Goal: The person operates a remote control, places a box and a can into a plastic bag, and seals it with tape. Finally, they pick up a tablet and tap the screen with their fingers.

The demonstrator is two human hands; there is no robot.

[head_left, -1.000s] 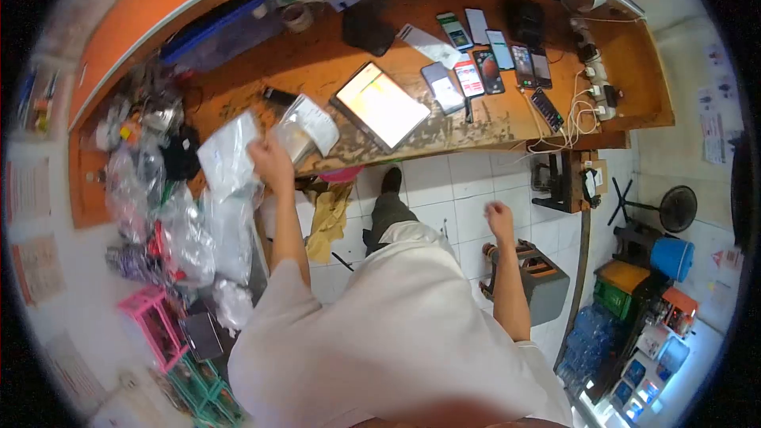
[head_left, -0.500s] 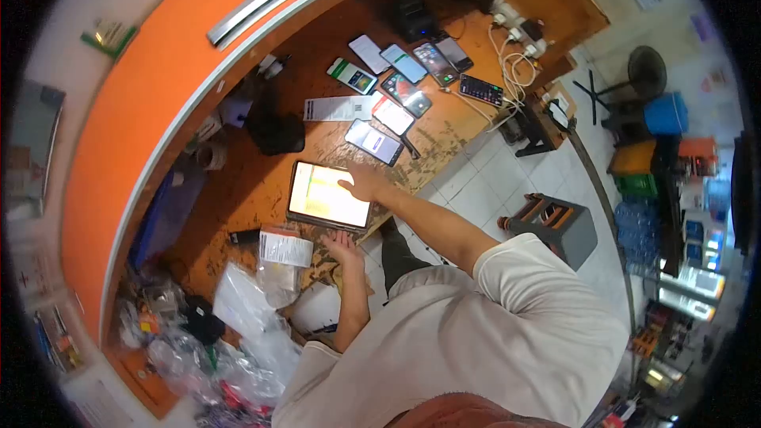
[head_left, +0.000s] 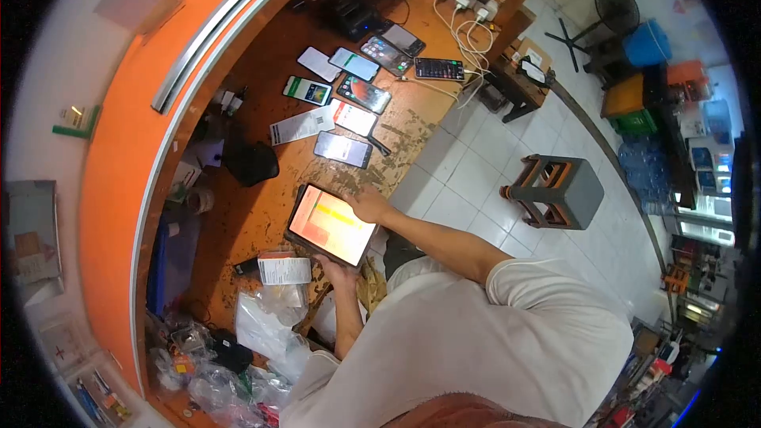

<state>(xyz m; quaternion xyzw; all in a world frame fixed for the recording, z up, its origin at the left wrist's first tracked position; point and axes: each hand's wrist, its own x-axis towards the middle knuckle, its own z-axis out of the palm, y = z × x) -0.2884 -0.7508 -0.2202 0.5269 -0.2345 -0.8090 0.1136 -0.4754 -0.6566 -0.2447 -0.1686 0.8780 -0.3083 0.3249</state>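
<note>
A tablet (head_left: 329, 226) in a dark case, its screen lit white, yellow and orange, lies at an angle by the table's near edge. My left hand (head_left: 338, 271) grips its lower edge, with the fingers partly hidden under the case. Over the tablet's upper right corner is my right hand (head_left: 369, 204), fingers apart and fingertips at the edge of the screen. A clear plastic packet with a printed label (head_left: 285, 270) lies just left of my left hand. Beyond the tablet, a phone with a lit screen (head_left: 342, 149) is the closest of several phones.
More phones, one being a black phone (head_left: 438, 69), lie near white charging cables (head_left: 468, 40). A paper slip (head_left: 301, 125) and a dark pouch (head_left: 252, 164) are on the table (head_left: 238, 230). Plastic bags (head_left: 269, 329) pile up at lower left. A grey stool (head_left: 567, 192) stands on the tiled floor.
The tablet has turned clockwise, and its screen picture differs. My left hand has moved in from beside the tablet to its lower edge. My right hand has drawn back toward the corner.
</note>
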